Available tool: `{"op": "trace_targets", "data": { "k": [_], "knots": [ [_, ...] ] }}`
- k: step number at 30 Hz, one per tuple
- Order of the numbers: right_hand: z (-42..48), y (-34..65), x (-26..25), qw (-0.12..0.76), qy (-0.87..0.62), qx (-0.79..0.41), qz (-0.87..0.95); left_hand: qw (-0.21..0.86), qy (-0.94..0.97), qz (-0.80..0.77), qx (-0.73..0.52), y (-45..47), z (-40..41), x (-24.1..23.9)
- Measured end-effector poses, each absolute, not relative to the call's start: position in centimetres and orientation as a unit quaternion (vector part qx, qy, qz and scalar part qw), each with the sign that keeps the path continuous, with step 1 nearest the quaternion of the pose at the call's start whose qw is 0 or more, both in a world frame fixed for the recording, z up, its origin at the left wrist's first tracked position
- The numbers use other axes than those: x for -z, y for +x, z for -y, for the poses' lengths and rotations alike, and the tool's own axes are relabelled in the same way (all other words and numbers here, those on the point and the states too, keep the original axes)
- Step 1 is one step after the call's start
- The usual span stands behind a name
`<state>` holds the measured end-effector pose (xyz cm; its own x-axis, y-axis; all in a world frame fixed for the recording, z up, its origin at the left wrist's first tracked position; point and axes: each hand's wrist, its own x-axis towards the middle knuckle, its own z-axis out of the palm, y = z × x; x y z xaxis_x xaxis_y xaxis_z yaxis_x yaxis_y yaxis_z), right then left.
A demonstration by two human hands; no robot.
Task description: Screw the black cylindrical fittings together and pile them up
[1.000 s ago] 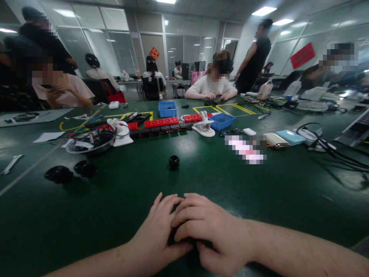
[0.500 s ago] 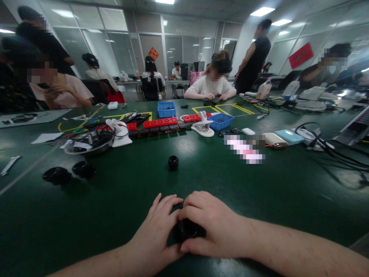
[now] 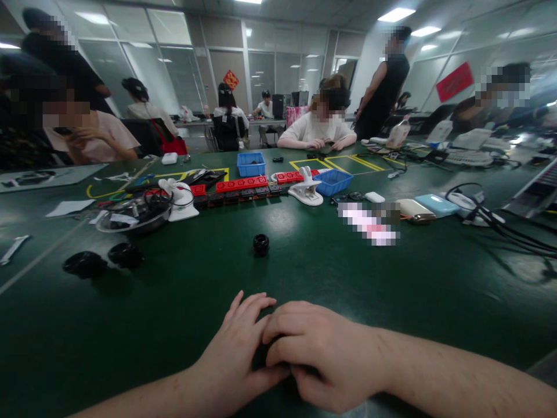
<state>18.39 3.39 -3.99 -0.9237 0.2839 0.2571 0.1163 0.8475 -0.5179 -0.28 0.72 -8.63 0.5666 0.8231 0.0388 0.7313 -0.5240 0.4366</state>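
Black cylindrical part [image 3: 260, 356], mostly hidden, sits between two hands on the green table [image 3: 209, 261] in the head view. The left hand [image 3: 238, 348] curves round its side, fingers extended and thumb apart; the right hand [image 3: 311, 354] curls over it. Whether either pinches it, I cannot tell. Three similar parts stand farther off: one straight ahead [image 3: 261, 245], two at left [image 3: 85, 265]. One open-ended wrench [image 3: 14, 249] lies beyond those. One bowl [image 3: 150, 226] holds dark pieces and white scraps. Of two blue bins [image 3: 251, 168], the farther seems to hold something dark.
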Motion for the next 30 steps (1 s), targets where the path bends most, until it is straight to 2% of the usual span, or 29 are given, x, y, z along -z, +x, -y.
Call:
{"op": "trace_targets", "data": {
  "k": [10,19,30],
  "knots": [
    [-3.43,18.36,3.88,0.200,-0.083,-0.252,0.943,0.192,0.869,-0.441,-0.119,-0.47,-0.79,8.75],
    [-3.27,18.57,3.74,0.251,-0.212,-0.220,0.918,0.193,0.866,-0.441,-0.133,-0.41,-0.81,8.74],
    [-3.34,18.67,3.16,0.156,-0.208,-0.218,0.941,0.194,0.867,-0.442,-0.122,-0.40,-0.75,8.59]
  ]
}}
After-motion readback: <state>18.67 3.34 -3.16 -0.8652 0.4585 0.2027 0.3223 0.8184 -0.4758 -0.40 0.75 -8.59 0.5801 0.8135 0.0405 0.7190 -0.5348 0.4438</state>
